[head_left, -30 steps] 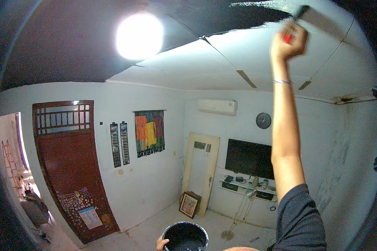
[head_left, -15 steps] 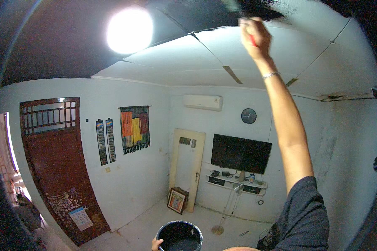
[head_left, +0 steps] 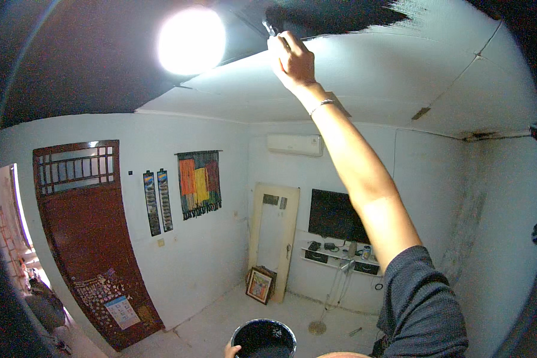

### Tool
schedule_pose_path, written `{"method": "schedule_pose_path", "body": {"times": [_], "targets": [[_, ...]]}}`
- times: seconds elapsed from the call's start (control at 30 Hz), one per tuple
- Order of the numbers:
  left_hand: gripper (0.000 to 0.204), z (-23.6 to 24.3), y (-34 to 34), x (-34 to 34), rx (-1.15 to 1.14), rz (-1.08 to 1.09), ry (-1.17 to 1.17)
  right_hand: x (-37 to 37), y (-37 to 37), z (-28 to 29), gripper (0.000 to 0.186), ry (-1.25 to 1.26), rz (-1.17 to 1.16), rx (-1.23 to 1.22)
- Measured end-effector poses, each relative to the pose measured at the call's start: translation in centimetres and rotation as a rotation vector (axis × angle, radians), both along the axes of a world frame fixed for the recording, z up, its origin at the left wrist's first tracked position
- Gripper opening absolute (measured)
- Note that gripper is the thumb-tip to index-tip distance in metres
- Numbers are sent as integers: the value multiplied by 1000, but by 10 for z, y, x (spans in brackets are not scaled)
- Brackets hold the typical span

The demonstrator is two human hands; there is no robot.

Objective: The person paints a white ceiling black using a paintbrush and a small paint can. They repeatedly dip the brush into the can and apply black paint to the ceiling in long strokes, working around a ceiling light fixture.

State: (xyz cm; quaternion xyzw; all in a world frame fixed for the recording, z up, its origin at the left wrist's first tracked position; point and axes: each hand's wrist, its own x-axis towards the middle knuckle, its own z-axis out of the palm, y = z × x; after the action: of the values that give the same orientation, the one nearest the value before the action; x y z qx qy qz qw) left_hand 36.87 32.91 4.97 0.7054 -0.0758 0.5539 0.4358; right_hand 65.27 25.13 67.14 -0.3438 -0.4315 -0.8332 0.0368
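My right hand (head_left: 293,62) is raised overhead, its fingers closed around a paintbrush (head_left: 269,27). The brush head is up by the ceiling, over a dark painted stretch close to the edge of the paint. Black paint (head_left: 346,17) covers the far upper part of the ceiling, ending in a ragged, streaky border. Pale white ceiling (head_left: 394,74) lies on the near side of that border. Low at the bottom edge, my left hand (head_left: 232,350) grips the left rim of a round black bucket (head_left: 264,323). Only its fingers show, and the bucket's inside looks dark.
A bright ceiling lamp (head_left: 192,42) glows left of my right hand. Below are a brown door (head_left: 89,238), a woven wall hanging (head_left: 199,182), an air conditioner (head_left: 295,144), a television (head_left: 334,215), a leaning pale door panel (head_left: 272,238) and a framed picture (head_left: 260,284).
My right hand has swept left across the ceiling with the paintbrush, toward the lamp. The left hand keeps its hold on the bucket. My view has shifted slightly.
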Motion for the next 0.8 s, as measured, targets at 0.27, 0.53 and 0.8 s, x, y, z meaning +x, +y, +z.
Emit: {"method": "schedule_pose_path", "body": {"times": [0.27, 0.53, 0.8], "targets": [[114, -1, 5, 4, -6, -59, -15, -51, -170, 12, 12, -416, 150, 508], [114, 1, 6, 6, 6, -36, -3, -6, -18, 8, 15, -20, 208, 82], [114, 2, 10, 6, -9, -48, 20, -34, -144, 22, 13, -232, 102, 158]]}}
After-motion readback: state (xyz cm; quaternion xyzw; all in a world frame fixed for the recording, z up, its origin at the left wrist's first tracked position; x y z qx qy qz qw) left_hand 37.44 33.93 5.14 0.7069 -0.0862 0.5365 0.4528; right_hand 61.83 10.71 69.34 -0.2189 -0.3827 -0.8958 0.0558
